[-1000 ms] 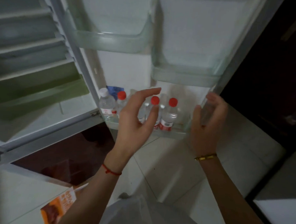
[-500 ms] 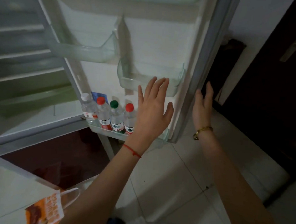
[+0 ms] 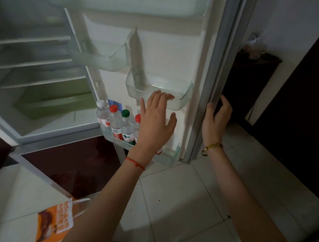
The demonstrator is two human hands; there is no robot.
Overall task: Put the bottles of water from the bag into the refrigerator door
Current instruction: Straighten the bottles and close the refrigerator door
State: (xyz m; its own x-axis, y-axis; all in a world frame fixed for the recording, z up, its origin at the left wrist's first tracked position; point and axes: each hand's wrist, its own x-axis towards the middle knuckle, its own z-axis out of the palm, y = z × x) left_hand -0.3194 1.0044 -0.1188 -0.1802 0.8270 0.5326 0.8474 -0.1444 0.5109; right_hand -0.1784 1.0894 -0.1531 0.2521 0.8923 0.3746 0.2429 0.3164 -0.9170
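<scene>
Several water bottles (image 3: 119, 121) stand upright in the bottom shelf (image 3: 169, 156) of the open refrigerator door (image 3: 175, 54); their caps are white, red and green. My left hand (image 3: 156, 124) hovers flat with spread fingers in front of the right end of that row, hiding part of it, and holds nothing. My right hand (image 3: 215, 121) curls around the door's outer edge (image 3: 213, 90). The orange and white bag (image 3: 55, 220) lies at the lower left on a white surface.
Two clear door bins (image 3: 156, 90) hang above the bottles with nothing in them. The refrigerator's inner shelves (image 3: 34, 62) are at the left. A dark doorway and dark furniture (image 3: 256, 79) lie to the right, pale floor tiles (image 3: 179, 194) below.
The view has pulled back and up from the bottom shelf. My left hand has left the bottles and opened flat; my right hand has shifted onto the door's outer edge.
</scene>
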